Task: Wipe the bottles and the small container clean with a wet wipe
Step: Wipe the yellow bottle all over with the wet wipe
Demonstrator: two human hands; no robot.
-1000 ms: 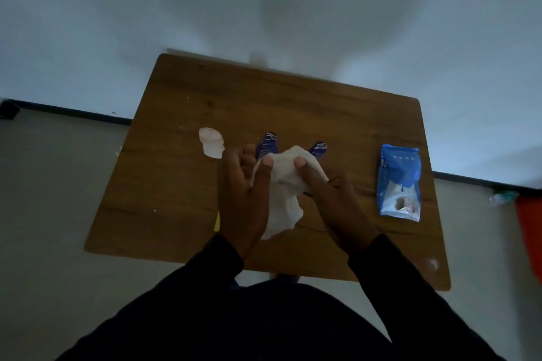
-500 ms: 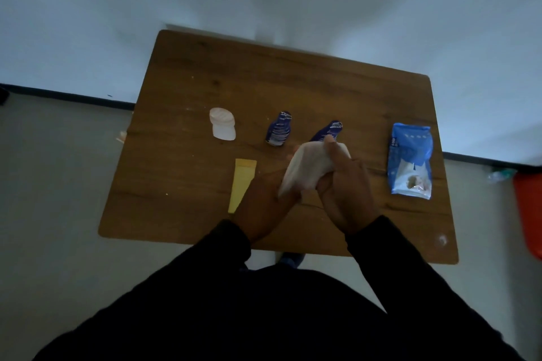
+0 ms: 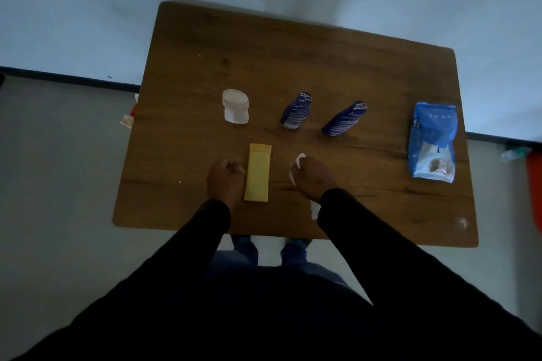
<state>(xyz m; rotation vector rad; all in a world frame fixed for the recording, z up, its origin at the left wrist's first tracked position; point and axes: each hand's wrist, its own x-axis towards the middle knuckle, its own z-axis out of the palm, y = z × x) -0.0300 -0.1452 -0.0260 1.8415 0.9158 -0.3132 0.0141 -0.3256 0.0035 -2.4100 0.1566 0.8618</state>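
Head view: wooden table point(image 3: 293, 67), grey floor point(image 3: 58, 184)

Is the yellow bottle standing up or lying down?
Lying down. The yellow bottle lies flat on the table, its whole length showing, between the left hand and right hand.

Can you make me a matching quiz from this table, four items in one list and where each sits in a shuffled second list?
Items:
1. yellow bottle
2. white container
3. wipe packet
4. wet wipe

Places:
A. far right side of the table
B. bunched in the right hand
C. lying flat beside the left hand
D. left end of the back row

Pairs: 1-C, 2-D, 3-A, 4-B
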